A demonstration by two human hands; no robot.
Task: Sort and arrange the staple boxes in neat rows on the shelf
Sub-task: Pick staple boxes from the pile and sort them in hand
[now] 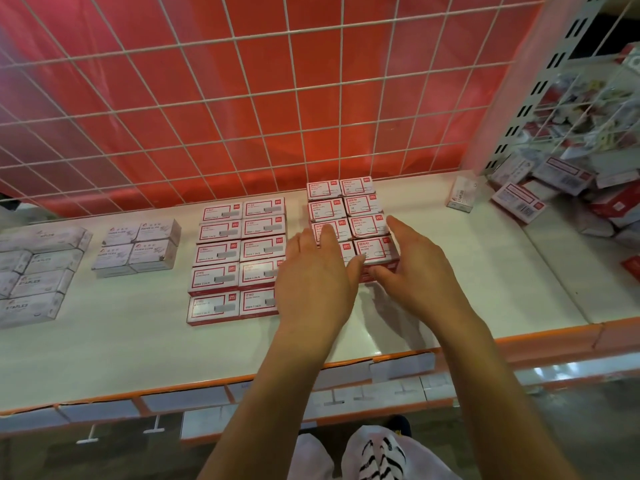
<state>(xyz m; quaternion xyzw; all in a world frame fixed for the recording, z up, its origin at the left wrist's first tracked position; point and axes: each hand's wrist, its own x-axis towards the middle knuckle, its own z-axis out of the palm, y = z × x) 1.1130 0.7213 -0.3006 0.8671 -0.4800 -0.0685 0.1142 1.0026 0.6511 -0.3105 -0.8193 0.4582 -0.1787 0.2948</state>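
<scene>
Red-and-white box block [358,206] between both hands.
Left hand [313,275] flat on its front-left corner, fingers straight; right hand [419,268] against its right side, fingers extended, gripping nothing.

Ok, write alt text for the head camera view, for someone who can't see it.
A person's left hand and right hand rest on either side of the near end of a two-column block of red-and-white boxes on a white shelf. Left of it sit another red-and-white block and grey boxes; a jumbled pile of boxes lies at the right.
</scene>
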